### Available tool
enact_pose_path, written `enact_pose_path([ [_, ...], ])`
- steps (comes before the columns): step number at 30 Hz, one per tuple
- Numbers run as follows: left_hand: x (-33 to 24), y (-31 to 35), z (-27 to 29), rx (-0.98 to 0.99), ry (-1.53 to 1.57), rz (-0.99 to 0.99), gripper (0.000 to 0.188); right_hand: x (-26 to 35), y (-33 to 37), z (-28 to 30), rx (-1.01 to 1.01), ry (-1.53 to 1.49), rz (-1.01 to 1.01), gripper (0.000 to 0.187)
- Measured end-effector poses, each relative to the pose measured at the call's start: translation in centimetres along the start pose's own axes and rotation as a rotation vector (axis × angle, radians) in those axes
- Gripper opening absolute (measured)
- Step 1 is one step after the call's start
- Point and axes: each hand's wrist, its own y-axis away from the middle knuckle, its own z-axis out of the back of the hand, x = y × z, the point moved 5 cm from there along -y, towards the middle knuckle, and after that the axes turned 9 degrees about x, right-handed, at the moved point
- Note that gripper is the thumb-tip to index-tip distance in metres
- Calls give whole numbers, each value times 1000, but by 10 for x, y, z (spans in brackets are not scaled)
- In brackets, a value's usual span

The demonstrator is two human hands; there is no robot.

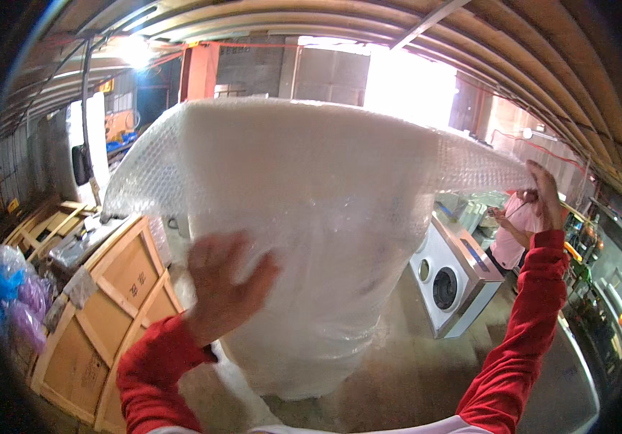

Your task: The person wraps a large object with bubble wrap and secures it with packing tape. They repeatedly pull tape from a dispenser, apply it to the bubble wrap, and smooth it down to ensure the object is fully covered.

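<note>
A tall, bulky object wrapped in bubble wrap (311, 217) stands right in front of me; what lies under the wrapping is hidden. Loose flaps of the wrap stick out at its top left and top right. My right hand (547, 192) is raised at the far right, its fingers closed on the tip of the right flap. In front of the wrapped face, on the left, my left hand (224, 278) is slightly blurred, with fingers spread and nothing in it. Whether its palm touches the wrap I cannot tell.
A wooden crate (119, 289) leans at the left beside plastic bags (18, 289). To the right stands a white cabinet (452, 278) with a round black opening. Behind it a person in a pink shirt (512, 230) stands near racks of equipment (600, 249).
</note>
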Motion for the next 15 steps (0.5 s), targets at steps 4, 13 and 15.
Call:
enact_pose_path([
  [4, 138, 66, -10, 346, -418, 510, 107, -25, 7, 4, -95, 199, 38, 45],
  [13, 245, 139, -9, 314, -593, 368, 33, -97, 22, -11, -43, 127, 480, 46],
  [15, 238, 157, -24, 378, -564, 364, 37, -121, 29, -25, -113, 257, 630, 46],
])
